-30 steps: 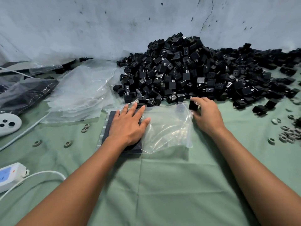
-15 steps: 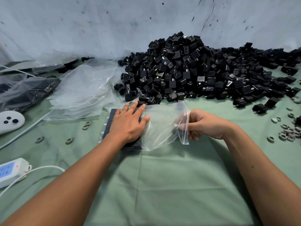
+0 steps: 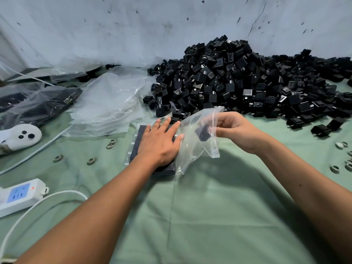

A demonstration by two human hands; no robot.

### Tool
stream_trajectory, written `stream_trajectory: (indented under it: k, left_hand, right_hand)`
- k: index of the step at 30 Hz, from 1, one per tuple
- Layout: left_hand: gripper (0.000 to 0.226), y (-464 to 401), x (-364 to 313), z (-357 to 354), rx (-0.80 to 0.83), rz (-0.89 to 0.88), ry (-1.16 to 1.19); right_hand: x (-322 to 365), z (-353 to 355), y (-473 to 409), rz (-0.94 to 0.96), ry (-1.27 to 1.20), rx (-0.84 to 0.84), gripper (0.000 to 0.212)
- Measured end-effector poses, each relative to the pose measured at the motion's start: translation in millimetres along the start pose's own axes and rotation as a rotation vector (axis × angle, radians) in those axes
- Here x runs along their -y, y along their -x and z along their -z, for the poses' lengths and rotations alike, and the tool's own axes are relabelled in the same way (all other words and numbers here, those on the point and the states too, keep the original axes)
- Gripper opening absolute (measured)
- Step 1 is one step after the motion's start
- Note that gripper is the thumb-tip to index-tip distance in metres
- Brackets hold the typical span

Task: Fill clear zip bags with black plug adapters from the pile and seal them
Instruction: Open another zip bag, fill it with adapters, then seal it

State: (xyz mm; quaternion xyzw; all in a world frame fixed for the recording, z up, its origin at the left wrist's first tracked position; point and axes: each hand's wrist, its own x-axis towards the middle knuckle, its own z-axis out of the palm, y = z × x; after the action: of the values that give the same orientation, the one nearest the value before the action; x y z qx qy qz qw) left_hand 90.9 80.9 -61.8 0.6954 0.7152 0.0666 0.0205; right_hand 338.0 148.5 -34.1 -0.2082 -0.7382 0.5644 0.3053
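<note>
Head-camera view: a person's left hand [image 3: 160, 143] lies flat, fingers straight, on the packed end of a clear zip bag [image 3: 192, 149], pressing down the dark adapters already inside. The right hand [image 3: 236, 130] pinches the bag's raised mouth between thumb and fingers, with one black plug adapter [image 3: 202, 133] showing through the film just inside the opening; whether the fingers also hold that adapter cannot be told. Behind, the pile of black plug adapters [image 3: 238, 80] slopes against a scuffed wall. The risk is the slack, slippery film: if the mouth folds or the pinch slips, the adapter could drop onto the green cloth [image 3: 209, 216] or jam crosswise. The adapters are hard, matte, boxy; the spare bags [image 3: 110, 103] are thin, glossy and crinkled.
</note>
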Motion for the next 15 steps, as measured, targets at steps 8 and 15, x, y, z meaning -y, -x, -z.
stream_trajectory:
  k: [8,15]
  left_hand:
    - [0.063,-1.3,1.5,-1.8,-0.006,-0.007,-0.008]
    - [0.064,-1.8,1.0,-1.7,-0.001,0.003,-0.003]
  right_hand:
    - [-3.1,3.4,7.3,0.039,-0.056,0.032,0.034]
    - [7.0,4.4,-1.3,-0.347,0.531,0.238,0.025]
